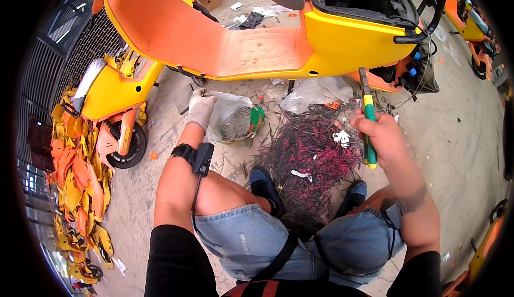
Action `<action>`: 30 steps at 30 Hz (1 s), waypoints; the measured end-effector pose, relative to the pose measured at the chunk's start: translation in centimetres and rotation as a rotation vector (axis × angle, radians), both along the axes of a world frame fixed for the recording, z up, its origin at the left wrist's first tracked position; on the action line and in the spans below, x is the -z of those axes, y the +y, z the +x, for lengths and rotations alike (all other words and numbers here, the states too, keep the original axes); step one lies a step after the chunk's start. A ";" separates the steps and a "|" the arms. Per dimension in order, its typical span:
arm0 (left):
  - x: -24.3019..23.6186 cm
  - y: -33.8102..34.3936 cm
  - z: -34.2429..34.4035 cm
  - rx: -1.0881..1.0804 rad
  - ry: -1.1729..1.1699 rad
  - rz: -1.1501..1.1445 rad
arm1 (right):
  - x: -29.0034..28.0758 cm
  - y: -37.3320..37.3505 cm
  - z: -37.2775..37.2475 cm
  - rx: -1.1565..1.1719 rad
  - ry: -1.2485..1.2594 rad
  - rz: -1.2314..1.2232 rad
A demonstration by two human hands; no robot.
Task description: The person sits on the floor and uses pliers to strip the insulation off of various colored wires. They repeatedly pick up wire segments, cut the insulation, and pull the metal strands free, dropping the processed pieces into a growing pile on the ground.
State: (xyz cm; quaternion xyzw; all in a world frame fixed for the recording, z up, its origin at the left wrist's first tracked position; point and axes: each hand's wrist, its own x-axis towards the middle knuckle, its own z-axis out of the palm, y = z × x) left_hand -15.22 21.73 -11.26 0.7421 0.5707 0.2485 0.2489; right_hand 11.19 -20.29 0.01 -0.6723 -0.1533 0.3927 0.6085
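I sit low beside the scooter [267, 40] so the wire pile [308, 155] lies between my feet. My left hand [202, 107], gloved, closes on the plastic bag [233, 117] rim, steadying it; my right hand [383, 136] grips the green-handled pliers [368, 120] upright, ready.

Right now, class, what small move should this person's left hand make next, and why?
Probably lift some wire out of the bag: the gloved left hand grips its rim, while the right hand holds pliers above the pile of cut wires.
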 end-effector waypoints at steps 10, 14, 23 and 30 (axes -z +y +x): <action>1.3 1.7 -1.7 -0.073 0.035 0.036 | 0.0 0.0 -0.4 0.000 0.009 0.003; 0.9 1.6 -2.0 -0.060 0.026 0.078 | 0.2 0.1 -0.3 -0.007 0.017 0.006; -0.9 -0.7 -0.1 0.122 -0.197 -0.224 | 0.4 0.1 -0.1 -0.036 0.019 0.026; -6.3 -9.6 6.9 0.456 -0.468 -0.544 | 1.4 0.5 0.3 -0.063 -0.045 0.031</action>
